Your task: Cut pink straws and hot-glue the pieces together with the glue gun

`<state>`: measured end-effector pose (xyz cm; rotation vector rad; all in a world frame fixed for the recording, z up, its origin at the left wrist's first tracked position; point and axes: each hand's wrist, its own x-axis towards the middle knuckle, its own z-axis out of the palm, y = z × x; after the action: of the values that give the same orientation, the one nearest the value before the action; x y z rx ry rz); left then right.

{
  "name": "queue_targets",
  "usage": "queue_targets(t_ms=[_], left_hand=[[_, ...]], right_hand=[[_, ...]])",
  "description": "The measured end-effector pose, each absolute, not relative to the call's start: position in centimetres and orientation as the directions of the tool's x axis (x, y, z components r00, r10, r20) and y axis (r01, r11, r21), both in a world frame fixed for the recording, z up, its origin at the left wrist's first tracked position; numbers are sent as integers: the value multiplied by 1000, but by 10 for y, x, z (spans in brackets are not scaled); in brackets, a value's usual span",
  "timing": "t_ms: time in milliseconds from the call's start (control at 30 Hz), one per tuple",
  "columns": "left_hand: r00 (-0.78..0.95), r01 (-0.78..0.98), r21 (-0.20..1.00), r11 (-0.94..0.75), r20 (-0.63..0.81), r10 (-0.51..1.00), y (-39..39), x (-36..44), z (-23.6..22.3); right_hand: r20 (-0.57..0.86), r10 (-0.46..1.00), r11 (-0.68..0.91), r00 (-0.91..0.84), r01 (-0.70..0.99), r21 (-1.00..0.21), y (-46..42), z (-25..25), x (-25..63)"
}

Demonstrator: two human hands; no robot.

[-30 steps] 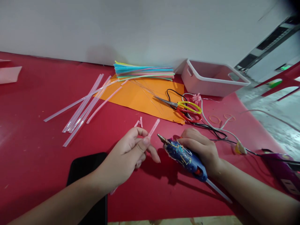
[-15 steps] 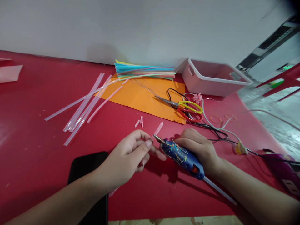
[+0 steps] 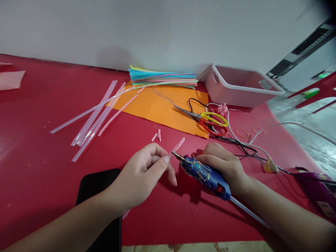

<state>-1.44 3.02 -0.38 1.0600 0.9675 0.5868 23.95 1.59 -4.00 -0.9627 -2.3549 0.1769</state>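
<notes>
Between thumb and forefinger, my left hand [image 3: 151, 171] pinches a short pink strip [image 3: 179, 144] that points up and to the right. My right hand [image 3: 224, 162] is wrapped round a blue hot glue gun [image 3: 204, 175] crusted with dried glue. Its metal nozzle meets the strip close to my left fingertips; whether it touches I cannot tell. A clear glue stick [image 3: 250, 212] sticks out of the gun's rear. Small cut pink pieces [image 3: 159, 135] lie on the red table [image 3: 39, 154] just beyond my left hand.
Clear glue sticks [image 3: 91, 120] lie at the left, and coloured pipe cleaners [image 3: 162, 77] on orange paper [image 3: 147, 105]. Scissors [image 3: 214, 120] rest beside tangled cables [image 3: 244, 143] and a pink pom-like piece [image 3: 222, 109]. A pink bin [image 3: 241, 91] stands behind. A black phone-like slab [image 3: 105, 231] is under my left forearm.
The glue gun has moved left, bringing its nozzle to the pink strip. My left hand has shifted slightly and still holds the strip.
</notes>
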Motion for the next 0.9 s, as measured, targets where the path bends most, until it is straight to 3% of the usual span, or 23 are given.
queue_targets(t_ms=[367,900], left_hand=[[486,55,923,380,-357,798,29,-17,-4],[446,230,963,142,-235,864,23,-17,-3]], right_hand=[[451,672,736,-587,598,-318,16,-40,240],[449,674,733,-587,609,-304,15,-40,239]])
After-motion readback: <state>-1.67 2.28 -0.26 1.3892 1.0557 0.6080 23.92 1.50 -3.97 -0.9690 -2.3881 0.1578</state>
